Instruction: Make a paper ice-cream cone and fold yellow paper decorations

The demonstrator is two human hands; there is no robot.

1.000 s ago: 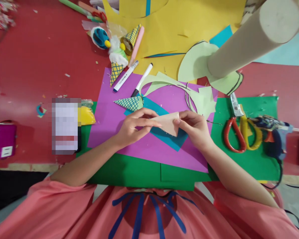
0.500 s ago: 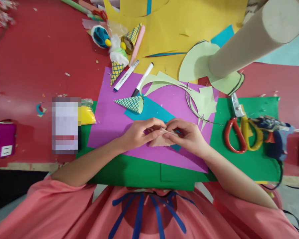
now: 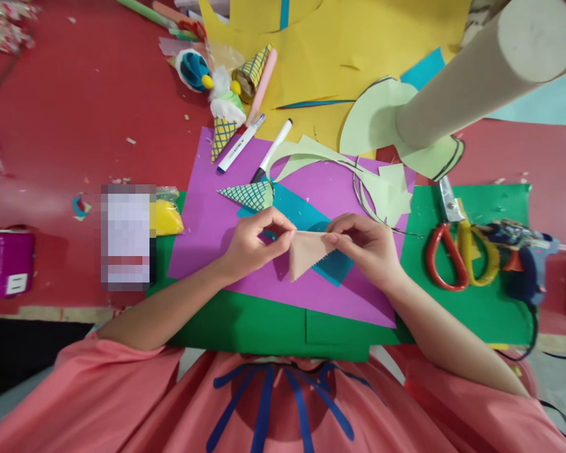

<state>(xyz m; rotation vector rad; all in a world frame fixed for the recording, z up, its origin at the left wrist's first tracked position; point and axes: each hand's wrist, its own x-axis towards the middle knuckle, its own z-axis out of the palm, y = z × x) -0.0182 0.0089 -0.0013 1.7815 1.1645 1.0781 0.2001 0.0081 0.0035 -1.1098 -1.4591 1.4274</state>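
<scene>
Left hand (image 3: 252,245) and right hand (image 3: 363,245) pinch opposite top corners of a tan paper triangle (image 3: 305,253), best kept taut and level between them.

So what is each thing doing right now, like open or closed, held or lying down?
tan paper triangle: held up by its top corners, point hanging down.
left hand: pinching the triangle's left corner.
right hand: pinching its right corner.
scissors: lying closed on the green paper.
glue gun: lying on its side, cord attached.
black-tipped marker: lying flat, cap on.
checked paper cone: lying on the purple sheet.
</scene>
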